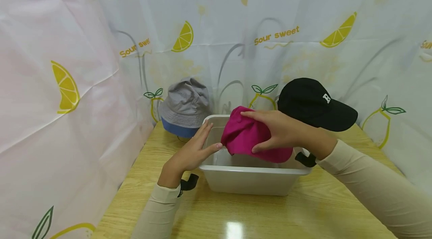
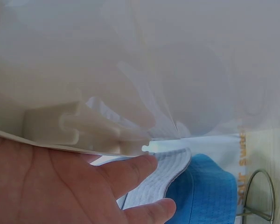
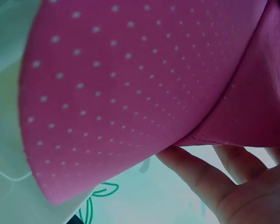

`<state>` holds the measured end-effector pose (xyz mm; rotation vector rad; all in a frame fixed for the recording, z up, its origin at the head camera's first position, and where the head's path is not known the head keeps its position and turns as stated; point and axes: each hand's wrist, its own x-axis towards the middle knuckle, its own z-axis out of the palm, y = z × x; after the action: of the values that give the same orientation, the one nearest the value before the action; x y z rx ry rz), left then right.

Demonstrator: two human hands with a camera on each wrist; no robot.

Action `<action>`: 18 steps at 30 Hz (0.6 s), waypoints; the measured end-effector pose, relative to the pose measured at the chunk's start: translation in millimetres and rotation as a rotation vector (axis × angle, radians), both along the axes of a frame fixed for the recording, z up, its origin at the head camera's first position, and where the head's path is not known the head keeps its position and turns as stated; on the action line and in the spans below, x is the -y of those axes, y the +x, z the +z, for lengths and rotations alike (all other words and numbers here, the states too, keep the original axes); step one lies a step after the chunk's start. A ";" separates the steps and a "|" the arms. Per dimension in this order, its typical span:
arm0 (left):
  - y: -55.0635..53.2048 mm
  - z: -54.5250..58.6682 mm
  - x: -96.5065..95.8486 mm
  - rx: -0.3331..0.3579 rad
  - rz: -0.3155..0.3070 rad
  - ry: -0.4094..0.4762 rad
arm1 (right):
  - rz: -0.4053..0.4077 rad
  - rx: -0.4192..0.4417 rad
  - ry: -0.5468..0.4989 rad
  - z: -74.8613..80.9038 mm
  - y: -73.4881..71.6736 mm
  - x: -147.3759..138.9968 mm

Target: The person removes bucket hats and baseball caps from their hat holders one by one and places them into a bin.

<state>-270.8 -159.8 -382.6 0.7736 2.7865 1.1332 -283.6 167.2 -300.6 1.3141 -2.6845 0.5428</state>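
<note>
My right hand (image 1: 281, 129) grips a magenta cap (image 1: 243, 134) by its crown, thumb on the near side and fingers over the top. The cap is held tilted over a white plastic bin (image 1: 249, 181), within its opening. In the right wrist view the cap's brim (image 3: 112, 98) shows small pale dots, and fingertips touch the crown's edge. My left hand (image 1: 189, 154) rests at the bin's left rim with fingers extended and thumb spread over the opening. The left wrist view shows that hand against the bin's wall (image 2: 51, 126).
Behind the bin's left corner stands a grey bucket hat (image 1: 187, 102) with a blue underside, on a wire stand (image 2: 274, 200). A black cap (image 1: 303, 100) with a white letter stands at the back right. Lemon-print curtains (image 1: 216, 18) enclose the wooden table (image 1: 148, 168) at back and sides.
</note>
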 end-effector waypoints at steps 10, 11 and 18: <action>-1.2 -0.2 -0.3 0.013 -0.003 0.001 | 0.024 0.019 0.144 -7.0 -1.5 15.7; -1.3 -0.2 -0.4 0.016 -0.002 0.001 | 0.023 0.024 0.152 -8.4 -2.4 17.1; -1.8 -0.5 -0.1 0.025 0.003 -0.002 | 0.044 0.071 0.173 -17.2 -8.2 26.9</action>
<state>-272.6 -159.8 -383.0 0.7510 2.7690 1.1329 -291.8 140.3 -317.9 1.4255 -2.8210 0.3751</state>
